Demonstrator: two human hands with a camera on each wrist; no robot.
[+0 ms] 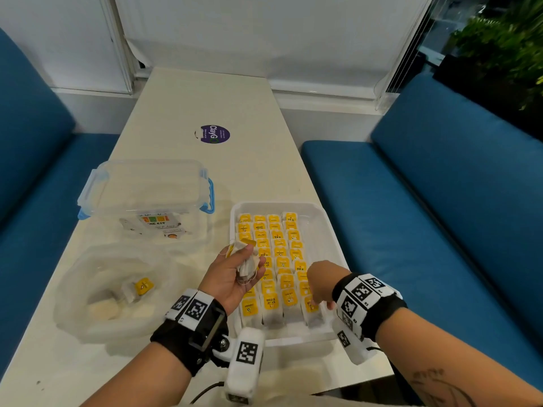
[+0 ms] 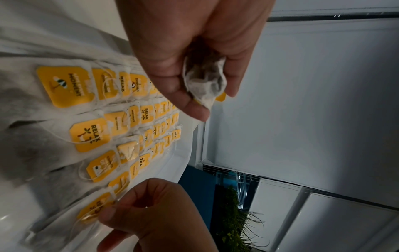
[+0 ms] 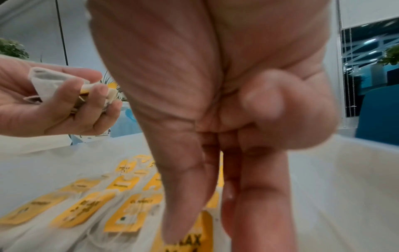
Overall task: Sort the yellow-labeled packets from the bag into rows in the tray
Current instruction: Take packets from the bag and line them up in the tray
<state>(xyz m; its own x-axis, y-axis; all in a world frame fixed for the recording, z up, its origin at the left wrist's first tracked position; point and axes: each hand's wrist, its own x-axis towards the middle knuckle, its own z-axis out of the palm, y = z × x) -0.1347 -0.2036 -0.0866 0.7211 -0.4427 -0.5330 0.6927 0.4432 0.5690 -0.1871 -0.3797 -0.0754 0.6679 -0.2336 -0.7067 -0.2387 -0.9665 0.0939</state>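
Note:
A white tray [image 1: 279,204] holds several rows of yellow-labeled packets [image 1: 277,254], overlapping from far to near. My left hand [image 1: 249,259] hovers palm up over the tray's left side and grips a crumpled bunch of packets [image 2: 205,81] with strings hanging down. My right hand [image 1: 318,302] reaches down at the near right end of the rows. Its thumb [image 3: 181,213] and forefinger pinch a packet with a RELAX label [image 3: 194,238] lying there. The clear plastic bag [image 1: 97,289] lies open to the left, with one yellow-labeled packet [image 1: 143,286] inside.
A clear lidded box with blue latches [image 1: 147,195] stands behind the bag, left of the tray. A purple round sticker [image 1: 215,134] marks the table's middle. Blue benches [image 1: 440,215] flank the table on both sides. The tray's right strip [image 1: 318,230] is bare.

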